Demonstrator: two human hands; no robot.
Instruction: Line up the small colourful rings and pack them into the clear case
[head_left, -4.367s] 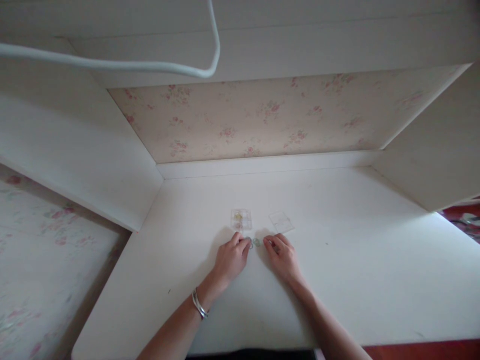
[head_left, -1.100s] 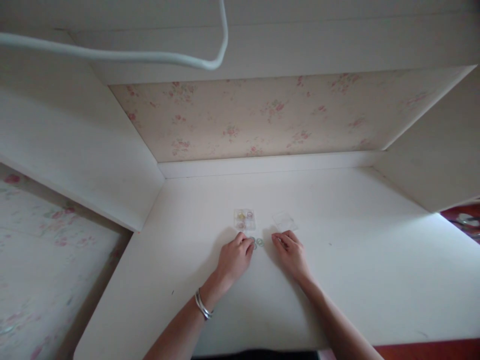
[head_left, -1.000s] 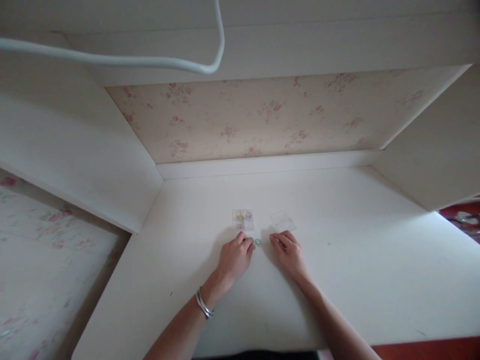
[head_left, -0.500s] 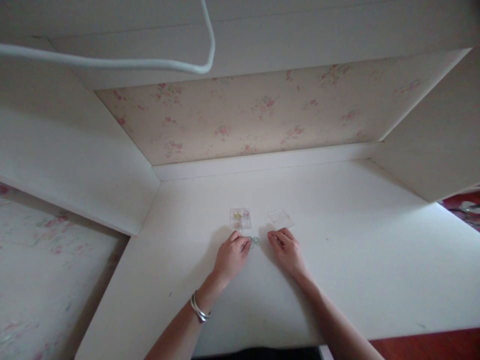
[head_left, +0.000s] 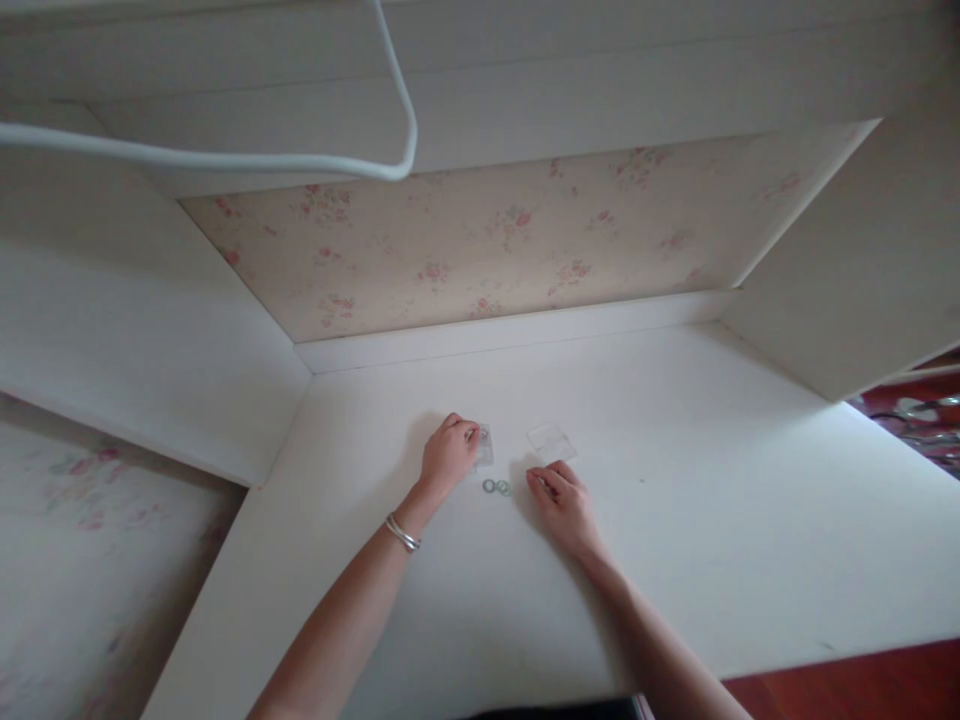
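Note:
My left hand (head_left: pixel 448 455) is at the left side of a small clear compartment box (head_left: pixel 486 447), its fingers pinched over it and hiding much of what the box holds. Whatever the fingertips grip, if anything, is too small to make out. In front of the box, several pale green rings (head_left: pixel 490 486) lie close together on the white tabletop. My right hand (head_left: pixel 564 503) rests to the right of the rings with its fingers curled together; I cannot see whether they hold something. Just beyond it lies a flat clear plastic lid (head_left: pixel 551 441).
The white tabletop (head_left: pixel 675 560) is bounded by a left side panel (head_left: pixel 187 340), a right panel (head_left: pixel 847 280) and a floral-papered back wall (head_left: pixel 517 230). A white cable (head_left: pixel 225 160) hangs across the upper left. Blurred objects on red (head_left: pixel 919 415) show at the far right.
My left hand has moved from the green rings up and left to the box, now covering part of it. My right hand stays nearly in place. The view has shifted slightly.

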